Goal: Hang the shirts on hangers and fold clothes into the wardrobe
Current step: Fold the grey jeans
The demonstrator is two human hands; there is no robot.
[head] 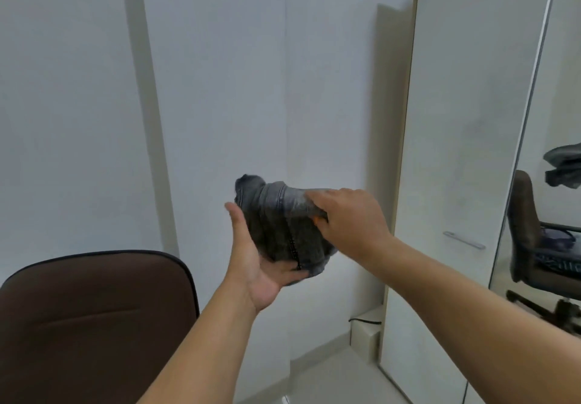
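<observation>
A folded bundle of dark grey denim (276, 224), with a zipper showing, is held in mid-air in front of the white wall. My left hand (257, 265) supports it from below and from the left, palm up. My right hand (349, 218) presses on its top right edge, fingers curled over the cloth. The white wardrobe (456, 152) stands at the right with its door shut, a slim handle (463, 239) at about hand height.
A brown office chair back (94, 315) fills the lower left. A mirror panel (553, 183) at the far right reflects the chair and the garment. A small white box (366, 334) with a black cable sits on the floor by the wardrobe.
</observation>
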